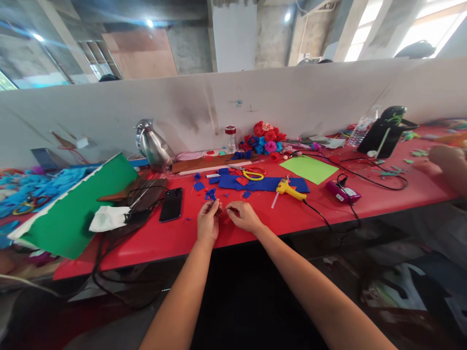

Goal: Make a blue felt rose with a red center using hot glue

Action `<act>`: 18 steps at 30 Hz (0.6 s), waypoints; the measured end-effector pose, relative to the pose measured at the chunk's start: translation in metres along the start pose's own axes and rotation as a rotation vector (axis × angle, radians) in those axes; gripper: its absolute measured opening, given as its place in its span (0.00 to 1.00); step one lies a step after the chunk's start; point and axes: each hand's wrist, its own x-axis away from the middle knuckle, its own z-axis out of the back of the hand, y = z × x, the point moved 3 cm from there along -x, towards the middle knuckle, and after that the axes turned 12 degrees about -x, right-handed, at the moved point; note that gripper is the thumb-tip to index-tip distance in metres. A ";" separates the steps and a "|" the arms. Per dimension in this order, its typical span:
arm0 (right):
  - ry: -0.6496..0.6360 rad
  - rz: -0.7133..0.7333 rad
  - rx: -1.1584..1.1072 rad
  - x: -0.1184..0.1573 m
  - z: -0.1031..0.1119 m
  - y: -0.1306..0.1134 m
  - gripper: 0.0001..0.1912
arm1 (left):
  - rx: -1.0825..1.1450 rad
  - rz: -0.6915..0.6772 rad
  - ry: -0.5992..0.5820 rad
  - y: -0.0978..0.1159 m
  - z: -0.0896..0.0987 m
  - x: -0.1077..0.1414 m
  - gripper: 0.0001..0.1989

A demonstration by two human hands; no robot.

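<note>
Near the front edge of the red table, my left hand (208, 219) is closed in a pinch, thumb against fingers. A small crumpled blue paper piece (210, 194) shows right at its fingertips; I cannot tell whether it is held or lies behind them. Just to the right, my right hand (243, 215) is also pinched, its fingertips facing the left hand across a narrow gap. What either pinch holds is too small to make out. Beyond the hands lie a dark blue paper strip (268, 183), yellow-handled scissors (253, 175) and a yellow glue gun (291, 188) with a clear glue stick.
A phone (171, 205) lies left of my hands, near a green board (83, 209) and a steel jug (155, 146). Paper flowers (268, 138), a lime sheet (309, 168) and a purple box (343, 192) with black cables are to the right. Another person's arm (450, 165) reaches in at far right.
</note>
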 end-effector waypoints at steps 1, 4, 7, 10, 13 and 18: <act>-0.007 0.003 -0.015 0.000 0.000 0.000 0.07 | -0.010 -0.006 -0.002 0.000 -0.001 0.001 0.17; -0.012 0.000 -0.049 0.000 -0.001 0.001 0.07 | -0.036 -0.019 -0.012 0.000 -0.003 0.002 0.17; 0.003 -0.024 -0.069 -0.001 -0.002 0.004 0.07 | -0.061 -0.022 -0.026 0.000 -0.004 0.002 0.17; 0.022 -0.063 -0.078 -0.001 -0.002 0.007 0.08 | -0.078 -0.020 -0.035 -0.002 -0.005 0.003 0.16; 0.039 -0.093 -0.078 -0.001 -0.002 0.007 0.08 | -0.070 -0.029 -0.031 -0.002 -0.003 0.002 0.16; 0.107 -0.125 -0.065 -0.003 -0.002 0.011 0.05 | -0.034 -0.063 0.008 0.000 0.002 -0.003 0.16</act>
